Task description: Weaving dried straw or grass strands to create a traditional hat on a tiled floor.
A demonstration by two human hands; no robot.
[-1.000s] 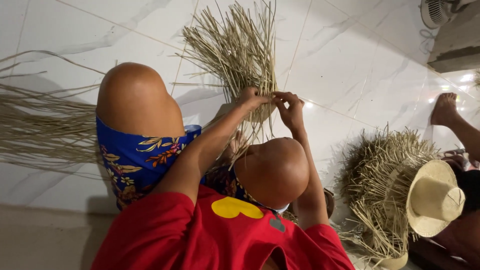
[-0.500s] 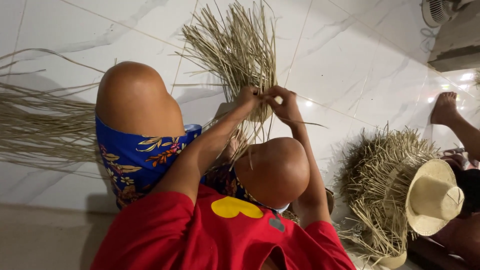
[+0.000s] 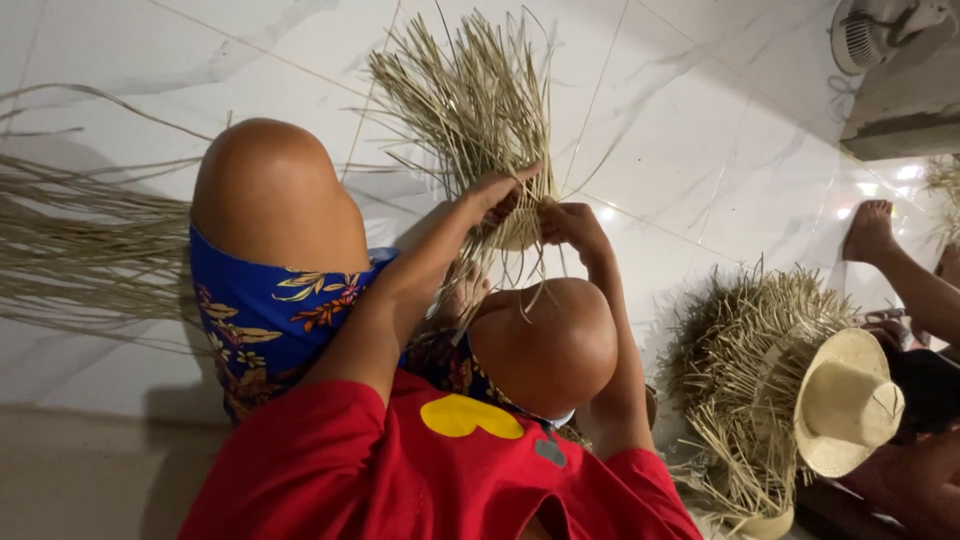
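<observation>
Both hands closed on the weave, held above the knees: left hand pinching strands at the woven base with fingers curled tight, right hand just beside it, fingertips clamped on the edge of the same base. Loose ends fanning up and away beyond the hands, some bent, a few trailing down between the knees toward the blue patterned shorts. Likely trouble: a strand slipping out from under a thumb and the last crossings loosening, since only fingertip pressure holds them. Also likely: a dry strand kinking or snapping where bent sharply at the base. Tangling among the free ends above the hands, thick and crossing one another, so a wrong strand easily picked. Straw bundle lying on the floor well to the left of the hands, far enough that reaching for it would mean letting go with one hand and risking slack. To the right of the hands and lower, a half-woven hat with a finished crown, near another person's foot; well apart, no interference apparent.
</observation>
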